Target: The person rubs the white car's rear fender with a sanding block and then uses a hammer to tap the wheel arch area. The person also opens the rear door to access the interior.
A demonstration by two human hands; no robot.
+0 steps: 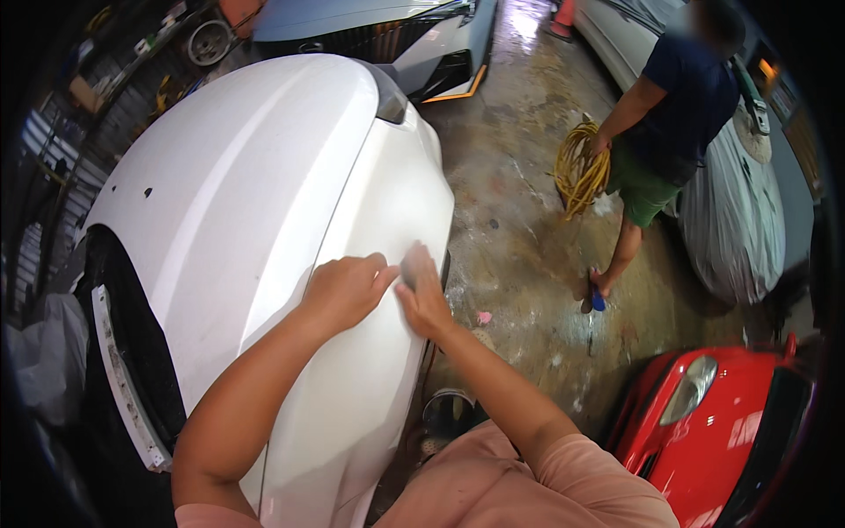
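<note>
The white car's front fender (387, 194) lies under both of my hands. My left hand (346, 290) rests on its upper surface, fingers curled in; whatever they may hold is hidden. Close beside it, near the fender's outer edge, my right hand (426, 295) lies along the panel with its fingers stretched forward. Its fingertips are slightly blurred. A small dark patch shows between its thumb and fingers, and I cannot tell if this is a shadow or an object. To the left stretches the white hood (229, 194), separated from the fender by a narrow gap.
A person (678, 97) at the right carries a coiled yellow hose or cable (581, 172). Beyond stands a covered car (735, 211); a red car (704, 431) is at lower right. A bucket (449, 411) sits on the wet floor (519, 229) beside my body. Another car (361, 40) stands ahead.
</note>
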